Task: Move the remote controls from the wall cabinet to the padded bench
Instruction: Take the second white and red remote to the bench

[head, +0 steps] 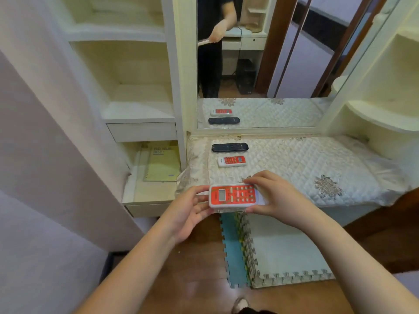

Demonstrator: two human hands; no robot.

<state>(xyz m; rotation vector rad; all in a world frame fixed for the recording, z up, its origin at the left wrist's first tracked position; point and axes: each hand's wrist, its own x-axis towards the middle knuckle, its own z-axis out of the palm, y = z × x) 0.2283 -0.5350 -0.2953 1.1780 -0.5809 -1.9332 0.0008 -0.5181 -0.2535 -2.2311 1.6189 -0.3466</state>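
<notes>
Both hands hold a red-and-white remote [233, 195] flat, just above the front edge of the padded bench [317, 168]. My left hand [190, 209] grips its left end and my right hand [272, 196] grips its right end. On the bench's quilted top lie a black remote [230, 147] near the mirror and a smaller red-and-white remote [232, 161] in front of it. The wall cabinet [136, 87] stands at the left with bare shelves.
A mirror [260, 64] behind the bench reflects the person and the remotes. A lower cabinet compartment holds a yellow notebook [162, 164]. Foam floor mats [272, 250] lie on the wooden floor in front of the bench. Curved shelves [385, 114] stand at the right.
</notes>
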